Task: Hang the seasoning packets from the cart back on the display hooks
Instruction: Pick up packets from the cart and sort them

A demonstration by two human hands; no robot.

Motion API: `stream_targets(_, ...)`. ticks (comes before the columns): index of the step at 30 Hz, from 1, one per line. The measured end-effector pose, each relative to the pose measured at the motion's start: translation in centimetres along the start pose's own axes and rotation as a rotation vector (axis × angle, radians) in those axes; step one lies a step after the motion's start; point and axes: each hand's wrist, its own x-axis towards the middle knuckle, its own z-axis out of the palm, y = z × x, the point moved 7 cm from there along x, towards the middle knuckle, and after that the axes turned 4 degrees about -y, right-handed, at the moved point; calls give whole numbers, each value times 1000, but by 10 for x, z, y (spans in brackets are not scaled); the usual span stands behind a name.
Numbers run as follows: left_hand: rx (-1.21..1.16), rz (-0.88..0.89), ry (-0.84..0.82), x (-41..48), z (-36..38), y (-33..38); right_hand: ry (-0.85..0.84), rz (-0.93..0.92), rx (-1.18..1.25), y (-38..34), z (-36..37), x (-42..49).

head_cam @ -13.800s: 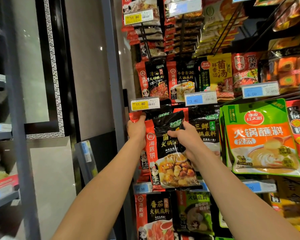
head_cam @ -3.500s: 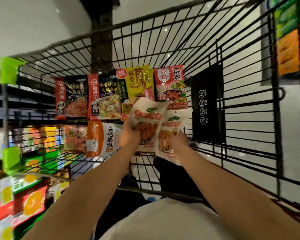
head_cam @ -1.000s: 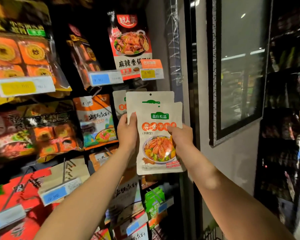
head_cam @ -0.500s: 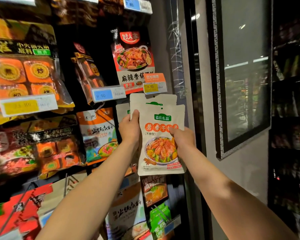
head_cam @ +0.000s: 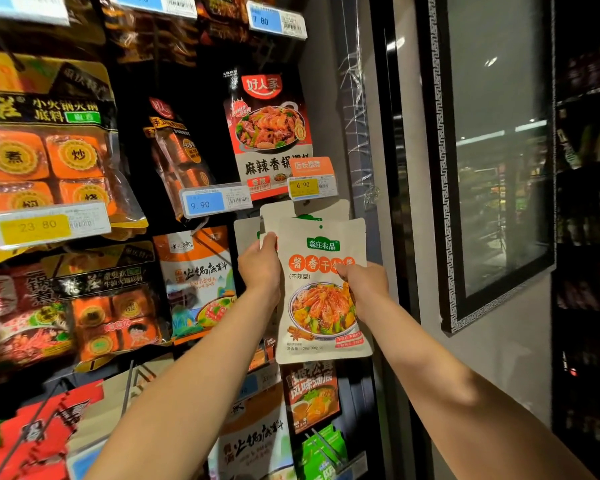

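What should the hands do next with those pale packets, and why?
Probably lift them a little and slide the top holes onto the hook. Both hands, left and right, grip the packets just below the 6.90 tag, beside matching ones.

I see a cream seasoning packet (head_cam: 321, 292) with a green logo, orange lettering and a red shrimp dish printed on it. Above it hangs a yellow price tag (head_cam: 303, 187) under an orange label; left of that, a blue price tag (head_cam: 205, 202) and orange-blocked pouches (head_cam: 45, 161).
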Motion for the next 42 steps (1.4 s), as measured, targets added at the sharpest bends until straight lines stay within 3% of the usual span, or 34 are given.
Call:
stream_targets(5, 40, 31, 51, 5, -8, -9, -5, -39, -63, -1, 1, 6)
stream_targets(12, 92, 79, 82, 14, -10, -23, 81, -363, -282, -4, 3, -8)
stream_targets(17, 185, 108, 53, 26, -12, -32, -30, -304, -153, -5, 10, -3)
stream_targets(24, 118, 197, 16, -1, -28, -25, -145, -239, -11, -4, 18, -6)
stream_targets(30, 333, 309, 40, -36, -43, -13, -198, -198, 47, -2, 24, -15)
stream_targets(37, 186, 138, -133, -25, -26, -7, -130, -266, -55, -8, 15, -16)
stream_targets(42, 194, 228, -26, -27, -18, 4, 12, -292, -175, -2, -4, -14)
